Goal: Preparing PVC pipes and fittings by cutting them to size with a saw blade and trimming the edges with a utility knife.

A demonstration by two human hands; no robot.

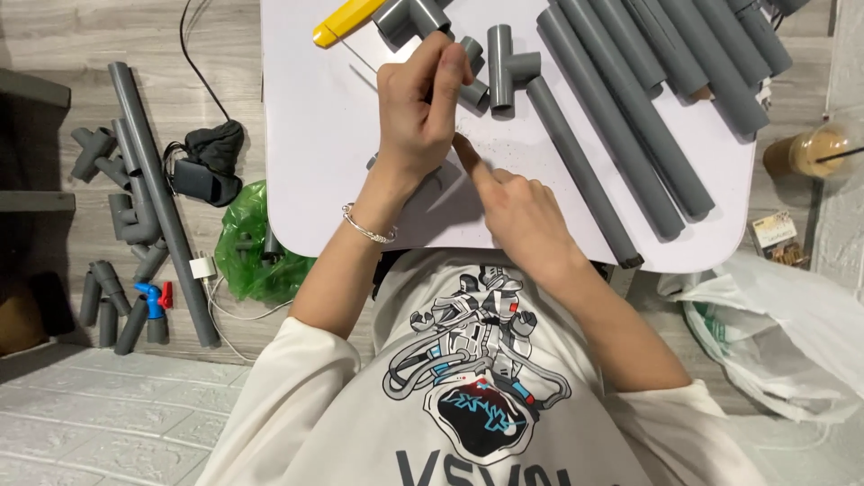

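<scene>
Hands busy over grey pipe pieces on the white table (315, 135).
Left hand (416, 112) pinches a small pipe fitting (472, 72); right hand (517, 211) holds nothing, forefinger out, beside 1 long pipe (585, 175).

Two hands are counted on the white table (306, 162): left hand (416, 112), right hand (517, 211). One yellow tool (345, 20) is seen. One tee fitting (507, 65) stands clear; others are partly hidden. One iced drink cup (810, 151), one green bag (247, 243), one bracelet (367, 227) are noted. Long pipes overlap; exact count cannot be told.
</scene>
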